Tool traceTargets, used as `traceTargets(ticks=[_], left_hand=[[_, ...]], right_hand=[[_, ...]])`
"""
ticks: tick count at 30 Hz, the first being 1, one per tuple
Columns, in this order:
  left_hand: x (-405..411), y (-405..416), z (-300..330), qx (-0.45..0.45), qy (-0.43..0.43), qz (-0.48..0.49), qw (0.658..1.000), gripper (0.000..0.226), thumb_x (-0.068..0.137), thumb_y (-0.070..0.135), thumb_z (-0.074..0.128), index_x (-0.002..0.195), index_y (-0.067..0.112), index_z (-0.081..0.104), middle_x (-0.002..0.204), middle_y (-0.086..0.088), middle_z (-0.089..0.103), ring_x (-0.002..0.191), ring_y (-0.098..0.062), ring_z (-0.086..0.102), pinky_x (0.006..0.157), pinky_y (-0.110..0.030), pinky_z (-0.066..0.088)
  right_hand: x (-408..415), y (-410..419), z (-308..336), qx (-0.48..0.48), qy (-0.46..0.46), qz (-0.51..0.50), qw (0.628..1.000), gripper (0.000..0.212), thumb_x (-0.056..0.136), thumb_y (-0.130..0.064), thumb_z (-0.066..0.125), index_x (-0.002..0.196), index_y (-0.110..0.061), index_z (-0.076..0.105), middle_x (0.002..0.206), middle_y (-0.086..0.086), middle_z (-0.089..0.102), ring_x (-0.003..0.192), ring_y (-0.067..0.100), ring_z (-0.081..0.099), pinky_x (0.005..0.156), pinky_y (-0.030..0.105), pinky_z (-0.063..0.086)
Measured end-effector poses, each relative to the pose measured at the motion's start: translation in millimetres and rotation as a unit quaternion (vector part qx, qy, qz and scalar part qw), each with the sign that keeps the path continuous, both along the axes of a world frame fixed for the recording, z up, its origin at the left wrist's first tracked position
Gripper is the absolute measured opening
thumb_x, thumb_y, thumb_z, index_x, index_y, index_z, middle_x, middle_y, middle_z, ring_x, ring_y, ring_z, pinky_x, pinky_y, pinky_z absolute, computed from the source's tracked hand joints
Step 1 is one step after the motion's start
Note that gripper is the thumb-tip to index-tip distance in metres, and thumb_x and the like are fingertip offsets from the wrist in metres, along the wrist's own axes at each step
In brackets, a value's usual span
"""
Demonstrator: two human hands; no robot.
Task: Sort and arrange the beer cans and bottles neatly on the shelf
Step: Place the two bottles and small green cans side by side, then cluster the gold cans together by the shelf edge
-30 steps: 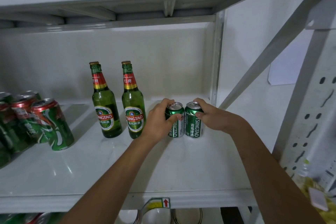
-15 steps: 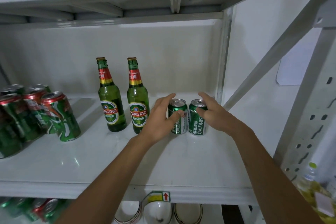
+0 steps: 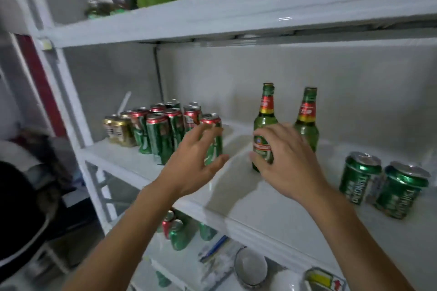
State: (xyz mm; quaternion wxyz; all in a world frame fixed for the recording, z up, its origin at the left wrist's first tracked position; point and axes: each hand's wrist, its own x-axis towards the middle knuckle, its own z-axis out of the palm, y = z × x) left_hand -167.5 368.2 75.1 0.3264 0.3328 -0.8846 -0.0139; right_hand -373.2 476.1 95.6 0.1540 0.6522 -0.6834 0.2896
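Under my hands: a glossy white shelf board (image 3: 272,205), shiny green glass bottles (image 3: 266,123), and metal cans (image 3: 360,177) with a printed sheen.

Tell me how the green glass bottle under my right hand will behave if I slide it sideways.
The bottle is tall and narrow, so a push up high would probably tip it. Glass on the glossy shelf likely slides easily. The right hand grips low, which should help.
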Motion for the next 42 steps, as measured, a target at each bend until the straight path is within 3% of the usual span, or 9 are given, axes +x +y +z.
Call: traceTargets(ticks=[4,10,17,33,42], left_hand=[[122.0,-5.1,-4.1,0.024,-0.065,0.126,0.99,0.081,0.091,0.068,0.041,0.161,0.034,0.018,0.167,-0.003,0.018,0.152,-0.026,0.02,0.122,-0.047,0.027],[267.2,-2.8,-19.9,0.032,-0.063,0.235,0.969,0.079,0.09,0.069,0.037,0.159,0.034,0.021,0.165,-0.002,0.023,0.151,-0.025,0.025,0.12,-0.045,0.029],[353.7,-22.1,-43.8,0.07,-0.052,0.304,0.949,0.075,0.095,0.064,0.044,0.16,0.039,0.014,0.168,0.001,0.015,0.155,-0.021,0.013,0.125,-0.044,0.018],[417.7,-153.9,-58.9,0.1,-0.018,0.31,0.945,0.075,0.097,0.062,0.043,0.16,0.042,0.007,0.169,0.006,0.012,0.155,-0.017,0.01,0.126,-0.044,0.016],[466.8,-242.2,-81.9,0.123,0.004,0.226,0.966,0.077,0.097,0.062,0.047,0.16,0.044,0.007,0.169,0.006,0.011,0.156,-0.017,0.01,0.125,-0.044,0.018]], right_hand=[[87.8,-37.9,-6.0,0.065,0.022,0.06,0.996,0.066,0.093,-0.065,0.048,0.15,-0.032,0.038,0.152,-0.009,0.04,0.139,0.018,0.035,0.112,0.039,0.032],[212.3,-81.5,-23.1,0.084,0.024,0.142,0.986,0.073,0.092,-0.071,0.04,0.154,-0.034,0.03,0.157,-0.013,0.031,0.143,0.014,0.029,0.115,0.036,0.028],[299.9,-137.6,-53.5,0.119,0.006,0.195,0.973,0.073,0.09,-0.071,0.045,0.153,-0.036,0.032,0.155,-0.014,0.035,0.14,0.014,0.033,0.112,0.035,0.033],[382.0,-293.4,-85.5,0.12,-0.05,0.224,0.966,0.07,0.089,-0.059,0.062,0.149,-0.027,0.042,0.151,-0.01,0.045,0.135,0.016,0.044,0.104,0.036,0.038],[395.4,-351.0,-101.6,0.117,-0.114,0.109,0.981,0.073,0.085,-0.063,0.062,0.147,-0.029,0.044,0.153,-0.004,0.044,0.137,0.026,0.044,0.098,0.046,0.046]])
